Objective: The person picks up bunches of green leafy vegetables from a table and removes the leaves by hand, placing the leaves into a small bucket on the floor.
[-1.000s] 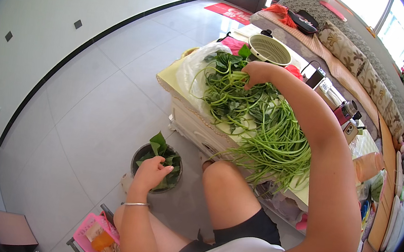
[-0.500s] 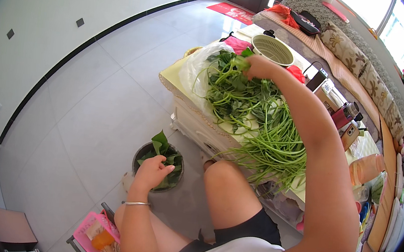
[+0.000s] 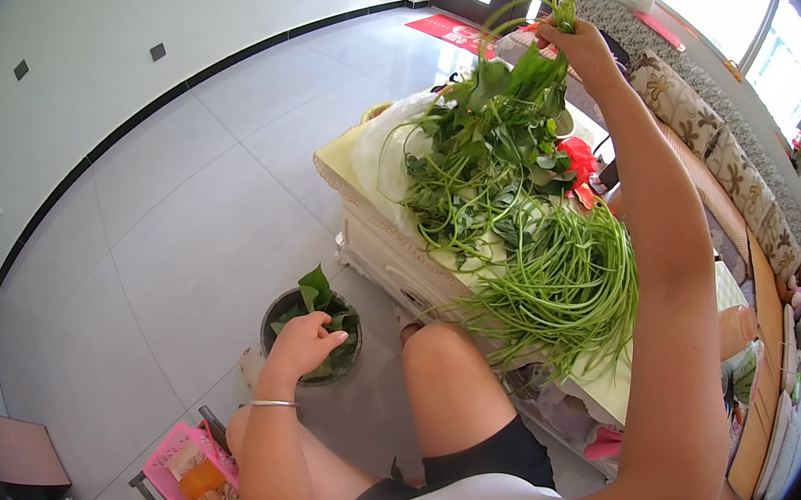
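My right hand point(image 3: 574, 43) is raised over the far part of the low table, fingers closed round a bunch of leafy green stems point(image 3: 523, 83). The bunch hangs down into the heap of leafy greens point(image 3: 477, 155) below it. Long, bare green stems point(image 3: 559, 300) spread toward the table's near edge. Down at the left, my left hand point(image 3: 309, 341) is over a dark bucket point(image 3: 357, 353) with green leaves point(image 3: 315, 286) in it. Its fingers are drawn together, and whatever they hold is hidden among the leaves.
A clear plastic bag point(image 3: 381, 163) lies at the left side of the yellow-topped table point(image 3: 337, 157). Red plastic point(image 3: 579, 162) shows beyond the greens. By my left leg is a pink basket point(image 3: 162, 466). A sofa with patterned cushions point(image 3: 683, 105) runs along the right.
My right hand has risen up and to the right, lifting the leafy bunch off the heap. The long stems have shifted right. My left hand stays at the bucket.
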Motion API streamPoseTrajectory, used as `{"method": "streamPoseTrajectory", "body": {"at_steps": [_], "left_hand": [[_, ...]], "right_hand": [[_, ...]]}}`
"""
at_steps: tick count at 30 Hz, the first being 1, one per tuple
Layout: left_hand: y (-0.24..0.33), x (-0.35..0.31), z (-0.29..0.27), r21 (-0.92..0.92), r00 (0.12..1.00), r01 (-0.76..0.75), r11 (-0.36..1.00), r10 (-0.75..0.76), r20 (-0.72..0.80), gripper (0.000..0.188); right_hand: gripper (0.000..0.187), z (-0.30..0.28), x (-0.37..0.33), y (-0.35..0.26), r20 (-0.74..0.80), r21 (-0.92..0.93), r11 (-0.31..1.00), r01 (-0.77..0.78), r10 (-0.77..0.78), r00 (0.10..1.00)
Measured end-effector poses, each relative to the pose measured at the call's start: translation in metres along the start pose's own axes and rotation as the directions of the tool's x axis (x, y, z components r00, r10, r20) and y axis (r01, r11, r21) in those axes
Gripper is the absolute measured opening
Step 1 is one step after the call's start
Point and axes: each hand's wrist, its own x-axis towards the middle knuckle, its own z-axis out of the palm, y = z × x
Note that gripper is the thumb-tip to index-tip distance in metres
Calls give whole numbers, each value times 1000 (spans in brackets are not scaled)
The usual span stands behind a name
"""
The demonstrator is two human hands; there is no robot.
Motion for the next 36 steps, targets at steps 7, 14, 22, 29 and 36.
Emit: {"method": "streamPoseTrajectory", "body": {"at_steps": [7, 14, 22, 29, 36], "left_hand": [[-4, -1, 0, 7, 1000, -2, 1000, 2, -22, 49], [-2, -1, 0, 15, 1000, 19, 1000, -19, 7, 50], [-2, 1, 1, 31, 1000, -10, 999, 10, -4, 49], [5, -1, 0, 54, 1000, 5, 999, -6, 20, 49], [2, 2, 1, 27, 1000, 9, 1000, -9, 6, 48]], "right_hand": [[22, -13, -1, -36, -23, -69, 998, -10, 9, 1000], [25, -29, 16, -59, -387, -157, 985, 69, -126, 913], [15, -25, 26, -99, -414, 11, 968, 252, -225, 882], [7, -6, 13, -144, -554, 40, 938, 343, -265, 789], [5, -12, 36, -163, -640, -174, 803, 570, -532, 554]]}}
